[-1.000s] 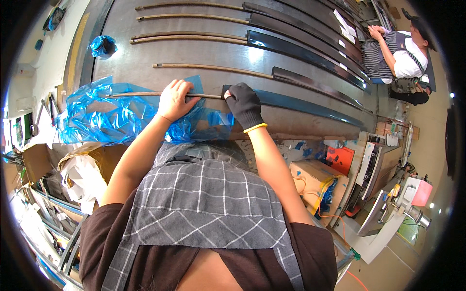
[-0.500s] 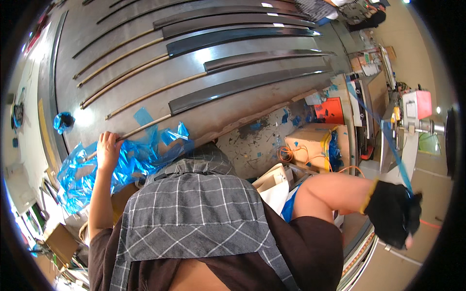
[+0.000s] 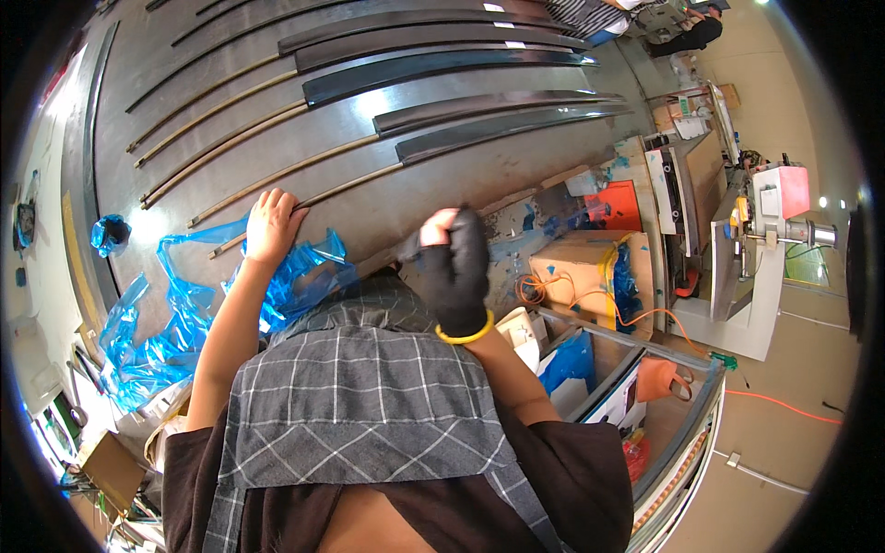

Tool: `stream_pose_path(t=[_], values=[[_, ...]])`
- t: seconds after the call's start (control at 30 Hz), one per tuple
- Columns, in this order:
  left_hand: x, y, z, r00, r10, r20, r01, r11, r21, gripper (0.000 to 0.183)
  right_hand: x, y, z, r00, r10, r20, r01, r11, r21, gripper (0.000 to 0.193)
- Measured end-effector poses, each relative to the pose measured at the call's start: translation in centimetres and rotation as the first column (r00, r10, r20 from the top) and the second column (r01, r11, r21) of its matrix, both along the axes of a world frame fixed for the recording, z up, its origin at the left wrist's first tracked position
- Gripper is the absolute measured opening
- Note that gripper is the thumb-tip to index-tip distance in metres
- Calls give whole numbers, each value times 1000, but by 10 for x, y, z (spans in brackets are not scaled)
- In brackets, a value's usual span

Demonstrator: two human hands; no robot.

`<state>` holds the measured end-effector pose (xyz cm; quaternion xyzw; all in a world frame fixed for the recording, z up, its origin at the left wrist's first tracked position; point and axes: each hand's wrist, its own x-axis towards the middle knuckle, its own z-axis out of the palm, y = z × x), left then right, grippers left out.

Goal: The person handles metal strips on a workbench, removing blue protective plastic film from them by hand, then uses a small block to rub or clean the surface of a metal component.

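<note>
Head view: hands maybe pressing blue film.

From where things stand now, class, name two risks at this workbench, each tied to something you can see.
1. The bare left hand presses on a thin metal rod beside loose blue plastic film; the film might slip or snag under it.
2. The gloved right hand is raised near the bench edge, close to a long dark strip; it may knock it.

Left hand: bare, no glove, forearm uncovered
Right hand: black glove leaving fingertips out
Right wrist: yellow bangle
Torso: grey checked apron with thin white lines
Upper arms: dark brown short sleeves
</note>
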<state>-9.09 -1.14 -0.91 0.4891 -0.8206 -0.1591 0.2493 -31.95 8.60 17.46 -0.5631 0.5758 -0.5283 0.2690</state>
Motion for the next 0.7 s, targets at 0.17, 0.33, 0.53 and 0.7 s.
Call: stream_pose_path(t=[0.17,0.33,0.53,0.7], values=[[-28,23,38,767,169,-619,2,964,267,24,39,-29,-2,947,290,137,-302,950,81,5],[-19,72,87,201,589,-783,943,99,317,55,82,-86,7,820,432,376,-468,884,6,8],[80,93,60,991,41,124,-52,995,85,49,47,-113,-57,850,527,-1,-511,824,246,22],[179,145,15,919,141,369,-222,957,185,26,30,-62,-96,695,624,-358,-355,730,583,39]])
